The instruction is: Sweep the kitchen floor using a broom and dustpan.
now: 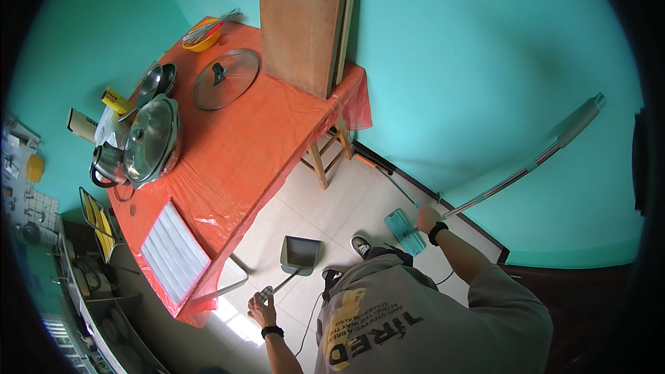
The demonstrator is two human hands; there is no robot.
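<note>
My left hand (263, 312) holds the patterned grip of a long-handled grey dustpan (301, 254), whose pan is down by my feet. On the other side, my right hand (428, 219) is closed at the metal pole of a flat mop (506, 182). The pole rises past the hand along the wall to a grey grip. Below that hand, the teal mop head (405, 234) lies on the floor. An orange-headed broom (368, 161) stands at the wall's foot. Its thin pole meets my right hand, and I cannot tell whether the hand grips it too.
A table (228, 156) with an orange plastic cover bears a lidded pot (150, 140), a kettle (107, 163), a glass lid (226, 80) and a thick wooden board (304, 31). A wooden stool (318, 166) stands beneath. A thin cord (310, 319) hangs by my legs.
</note>
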